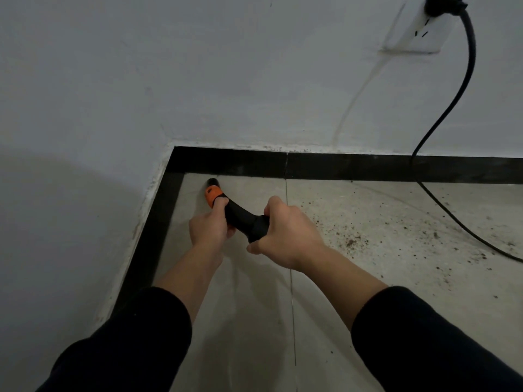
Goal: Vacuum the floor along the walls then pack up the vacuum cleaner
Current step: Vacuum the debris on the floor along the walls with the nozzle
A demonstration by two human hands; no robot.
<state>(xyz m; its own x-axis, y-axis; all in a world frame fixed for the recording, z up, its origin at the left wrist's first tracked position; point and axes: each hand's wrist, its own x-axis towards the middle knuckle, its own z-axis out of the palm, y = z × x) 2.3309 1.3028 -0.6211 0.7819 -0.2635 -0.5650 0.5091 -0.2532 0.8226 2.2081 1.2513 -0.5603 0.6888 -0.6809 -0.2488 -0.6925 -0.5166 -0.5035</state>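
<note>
1. Seen from above, both arms reach forward and down toward a floor corner. Dark sleeves (pixel 135 343) cover them up to mid-forearm, and the wrists are bare.
2. The left hand (pixel 210 227) is curled around the vacuum wand (pixel 240 219), fingers wrapped over the top just behind its orange collar (pixel 212 193).
3. The right hand (pixel 285 236) grips the wand's thicker rear end. Its knuckles face up, its fingers are closed tightly around the wand, and its thumb is tucked beneath.
4. The two hands sit close together on the wand, left ahead of right, with a short stretch of black tube showing between them.
5. Two white walls (pixel 226 80) meet at the corner, edged at the bottom by a black baseboard (pixel 353 166).
6. A white wall socket (pixel 416 32) is at upper right with a black plug (pixel 441 5) in it. A black cord (pixel 464 89) hangs down from the plug, crosses the baseboard and trails over the floor to the right, well clear of the hands.
7. The pale tiled floor (pixel 254 321) carries scattered dark dirt specks (pixel 353 241) to the right of the hands. The tile nearer the corner looks cleaner.
8. The wand is black, curved and slightly glossy. It slants from the right hand down and left into the corner.
9. Beyond the orange collar, a small black nozzle tip (pixel 212 181) sits at the floor just beside the baseboard. I cannot tell whether it touches.
</note>
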